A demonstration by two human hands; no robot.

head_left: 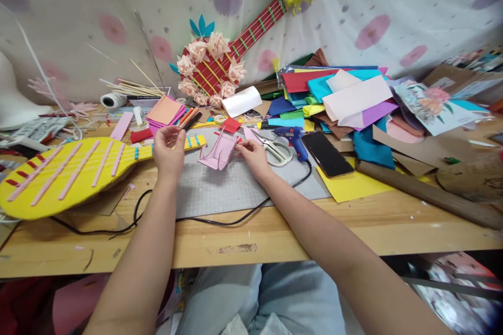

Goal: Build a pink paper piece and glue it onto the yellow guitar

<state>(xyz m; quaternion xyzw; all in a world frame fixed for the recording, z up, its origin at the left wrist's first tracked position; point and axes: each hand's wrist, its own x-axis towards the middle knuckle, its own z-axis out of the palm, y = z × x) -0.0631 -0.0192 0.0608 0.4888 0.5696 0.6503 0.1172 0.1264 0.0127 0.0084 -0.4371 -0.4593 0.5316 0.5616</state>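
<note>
My left hand (168, 151) is raised beside the neck of a yellow cardboard guitar (74, 172). Its fingers are curved and apart from the thumb, and I see nothing held in them. My right hand (253, 156) is closed in a pinch at the right edge of a folded pink paper piece (220, 152). A tiny bit of red shows at those fingertips, too small to name. The pink piece is over a grey cutting mat (220, 193). Right of it lie scissors (280, 153) with pale handles and a blue glue gun (293, 141).
A black phone (327, 154) lies on yellow paper (349, 188). Coloured sheets (353, 97) are heaped at the back right. A red paper guitar (220, 70) with flowers leans against the curtain. The glue gun's black cord (236, 222) crosses the mat. A brown stick (424, 191) lies right.
</note>
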